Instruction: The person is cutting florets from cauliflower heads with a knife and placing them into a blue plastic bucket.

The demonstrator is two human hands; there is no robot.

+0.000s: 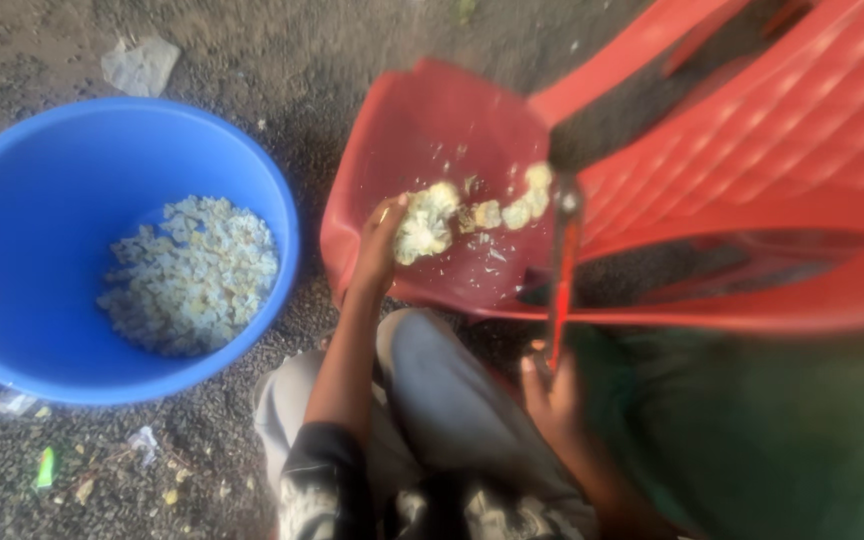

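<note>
well, off to the far side of the left hand sits the big round blue plastic tub [22, 250], with a heap of pale chopped cauliflower pieces [192, 275] in its bottom. it stands well apart from that hand, out past the elbow, on gritty dark ground [282, 60] littered with scraps of wrapper.

the left hand [380, 245] is up on the tipped-over red plastic chair [752, 140], fingers curled and closed around a pale whitish cauliflower chunk [422, 228], pressing it against the smooth red seat. just past its fingertips a short row of loose cut florets [512, 205] trails across the plastic toward the tool.

the right hand [552, 395] is lower, near the knee, wrapped around the bottom of a long red-handled tool with a dark metal head [563, 270]; the head rests right beside the florets. the picture is smeared there, so i cannot tell just how tight that grip is, only that the fingers are closed about the handle.

what worries me, standing here: the held chunk and the metal head are near each other, and the holding fingers sit right on the piece, so a stroke landing short could catch them. the seat is slick and slanted, so the chunk or the loose florets could slide off onto the dirty grit. and the tub is far enough from either hand that pieces tossed that way might miss it.
</note>
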